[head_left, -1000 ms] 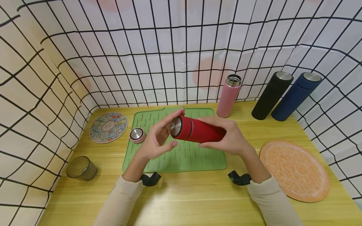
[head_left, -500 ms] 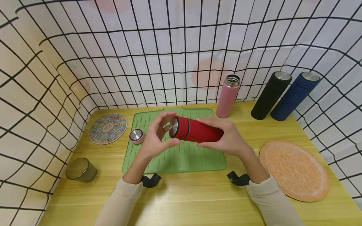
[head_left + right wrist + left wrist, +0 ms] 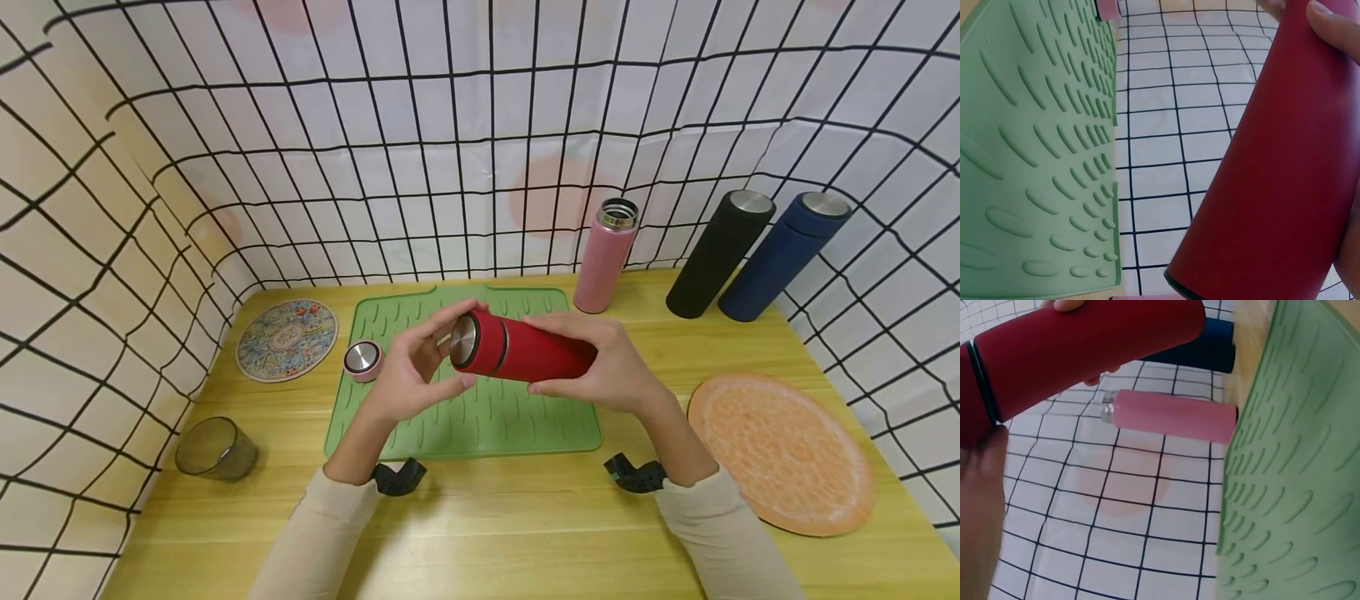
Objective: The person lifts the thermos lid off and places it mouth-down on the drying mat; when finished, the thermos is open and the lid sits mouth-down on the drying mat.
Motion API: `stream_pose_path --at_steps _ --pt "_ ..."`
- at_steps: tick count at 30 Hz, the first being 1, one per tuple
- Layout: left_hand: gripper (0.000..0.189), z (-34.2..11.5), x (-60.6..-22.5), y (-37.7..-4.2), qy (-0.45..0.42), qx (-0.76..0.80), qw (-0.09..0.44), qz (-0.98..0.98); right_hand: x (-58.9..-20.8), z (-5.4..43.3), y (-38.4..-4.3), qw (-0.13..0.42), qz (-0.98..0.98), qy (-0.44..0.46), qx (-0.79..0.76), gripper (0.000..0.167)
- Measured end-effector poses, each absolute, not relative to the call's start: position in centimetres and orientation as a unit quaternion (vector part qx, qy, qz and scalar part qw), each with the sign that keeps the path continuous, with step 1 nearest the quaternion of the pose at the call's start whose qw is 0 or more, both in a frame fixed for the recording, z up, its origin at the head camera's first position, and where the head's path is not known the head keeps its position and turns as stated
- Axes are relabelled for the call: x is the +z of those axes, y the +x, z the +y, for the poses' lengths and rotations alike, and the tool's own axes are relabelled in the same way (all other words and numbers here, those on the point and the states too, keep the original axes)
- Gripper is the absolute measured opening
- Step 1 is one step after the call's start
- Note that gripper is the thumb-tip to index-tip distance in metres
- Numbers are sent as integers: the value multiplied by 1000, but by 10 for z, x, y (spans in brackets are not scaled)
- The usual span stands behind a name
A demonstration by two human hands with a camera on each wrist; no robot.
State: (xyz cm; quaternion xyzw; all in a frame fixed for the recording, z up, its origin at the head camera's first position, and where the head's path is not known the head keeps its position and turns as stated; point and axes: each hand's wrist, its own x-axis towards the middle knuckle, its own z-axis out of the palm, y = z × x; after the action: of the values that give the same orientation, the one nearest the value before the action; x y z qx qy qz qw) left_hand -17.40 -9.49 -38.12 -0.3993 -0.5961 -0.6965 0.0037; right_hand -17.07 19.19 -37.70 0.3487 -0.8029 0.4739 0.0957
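A red thermos (image 3: 543, 350) is held tilted in the air above the green mat (image 3: 480, 425), its silver-topped lid (image 3: 491, 342) toward the left. My right hand (image 3: 611, 358) grips the body near its base, thumb below and fingers over the top. Around the lid end, my left hand (image 3: 408, 367) has its fingers on the upper side and its thumb beneath. A dark seam shows between lid and body, and the left wrist view has the left hand (image 3: 982, 500) touching beside this seam. In the right wrist view the thermos body (image 3: 1272, 175) fills the right side.
A lidless pink thermos (image 3: 602, 262) stands behind the mat; its pink lid (image 3: 363, 361) sits on the mat's left. Black (image 3: 712, 258) and blue (image 3: 780, 262) thermoses stand back right. A glass (image 3: 217, 448), a patterned coaster (image 3: 288, 340) and an orange round mat (image 3: 780, 454) lie around.
The left fingers drew back from the lid half a second ago and are now over its top again. The right hand and thermos have hardly moved.
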Motion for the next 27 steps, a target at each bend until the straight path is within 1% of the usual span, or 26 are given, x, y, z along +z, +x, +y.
stream_pose_path --at_steps 3,6,8,11,14,16,19,23,25,27 --pt "71 -94 -382 -174 -343 -698 32 -628 -378 191 -171 100 -806 344 470 76" --pt "78 -92 -383 -175 -323 -691 44 -645 -379 190 -171 102 -810 341 467 75" --pt "85 -92 -383 -175 -343 -686 37 -640 -378 190 -170 101 -810 338 469 75" --pt "89 -92 -382 -176 -406 -678 27 -612 -377 191 -170 99 -808 338 472 76" --pt "83 -92 -381 -176 -460 -671 17 -581 -376 191 -170 96 -806 342 474 78" --pt "78 -93 -380 -175 -471 -671 14 -572 -375 191 -170 94 -805 346 473 79" --pt "74 -93 -380 -173 -446 -677 21 -585 -374 191 -169 91 -804 347 475 78" --pt "67 -91 -381 -171 -361 -687 61 -627 -374 190 -168 86 -804 342 479 76" --pt "70 -89 -382 -170 -326 -685 78 -647 -374 190 -168 87 -805 338 479 76" --pt "79 -88 -382 -170 -316 -680 82 -657 -374 189 -168 88 -808 336 477 75"
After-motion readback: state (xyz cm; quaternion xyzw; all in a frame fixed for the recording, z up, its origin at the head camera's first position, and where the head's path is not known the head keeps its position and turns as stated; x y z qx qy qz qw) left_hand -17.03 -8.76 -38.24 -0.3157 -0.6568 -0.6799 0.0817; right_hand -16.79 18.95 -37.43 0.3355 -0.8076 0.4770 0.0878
